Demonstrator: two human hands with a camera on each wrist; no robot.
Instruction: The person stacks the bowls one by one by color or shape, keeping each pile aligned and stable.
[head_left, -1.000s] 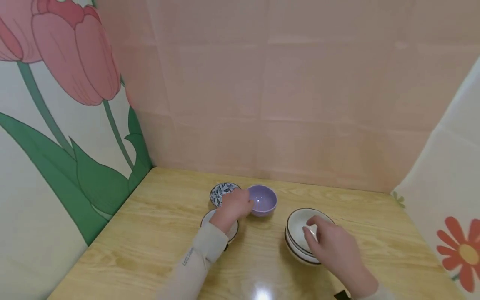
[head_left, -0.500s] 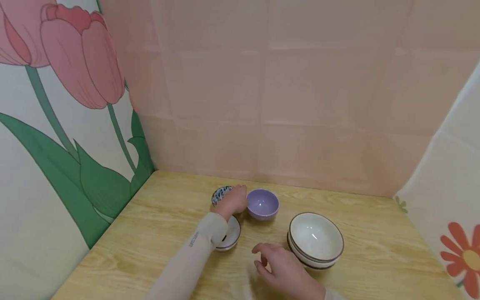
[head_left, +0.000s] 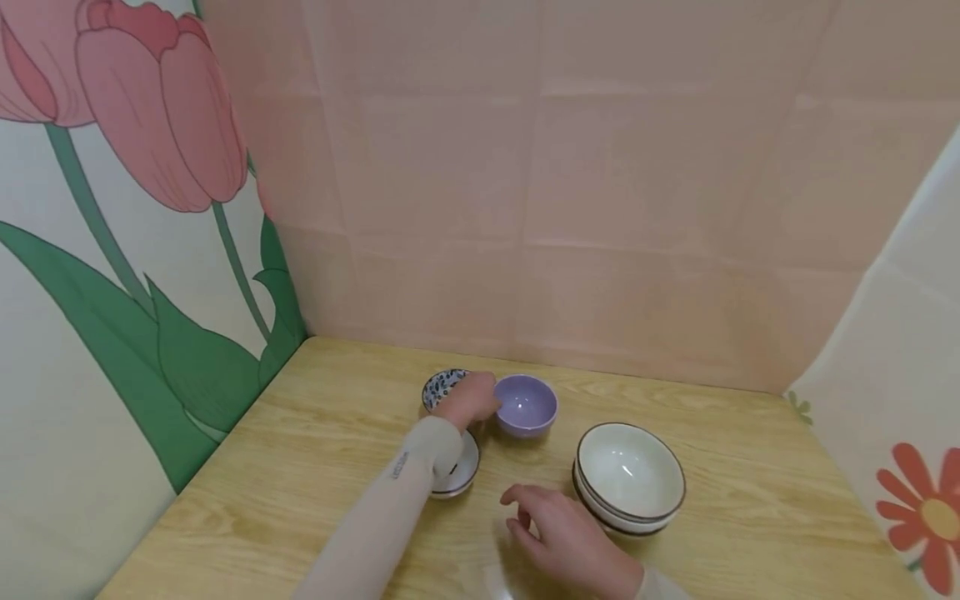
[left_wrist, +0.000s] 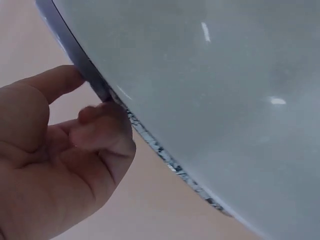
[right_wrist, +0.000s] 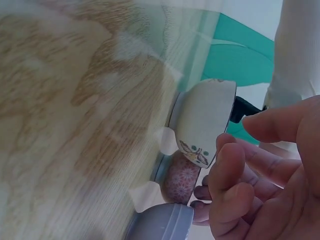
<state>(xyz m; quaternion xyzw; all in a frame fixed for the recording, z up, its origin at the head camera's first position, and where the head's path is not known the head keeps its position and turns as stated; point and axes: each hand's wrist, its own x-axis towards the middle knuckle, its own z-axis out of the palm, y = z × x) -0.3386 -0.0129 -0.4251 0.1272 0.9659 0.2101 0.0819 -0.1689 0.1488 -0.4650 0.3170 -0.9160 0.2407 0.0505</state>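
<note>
My left hand [head_left: 468,400] reaches over a small white bowl [head_left: 467,473] to the place where a blue-and-white floral bowl [head_left: 438,388] and a purple bowl [head_left: 527,406] stand side by side. In the left wrist view its thumb lies at the purple rim and its bent fingers sit by the floral rim; I cannot tell whether they pinch either. My right hand [head_left: 558,533] hovers at the front, holding nothing, with thumb and forefinger apart and fingers loosely bent. Just right of it stands a stack of white, dark-rimmed bowls [head_left: 632,471].
The bowls stand on a wood-grain table [head_left: 315,467]. A pink cloth backdrop [head_left: 585,183] hangs behind it, with a tulip-printed sheet [head_left: 135,275] on the left and a flower-printed one [head_left: 926,358] on the right.
My right hand has drawn back from the stack, leftward and toward the front. The left hand has shifted slightly and stays between the floral and purple bowls; the bowls stand as before.
</note>
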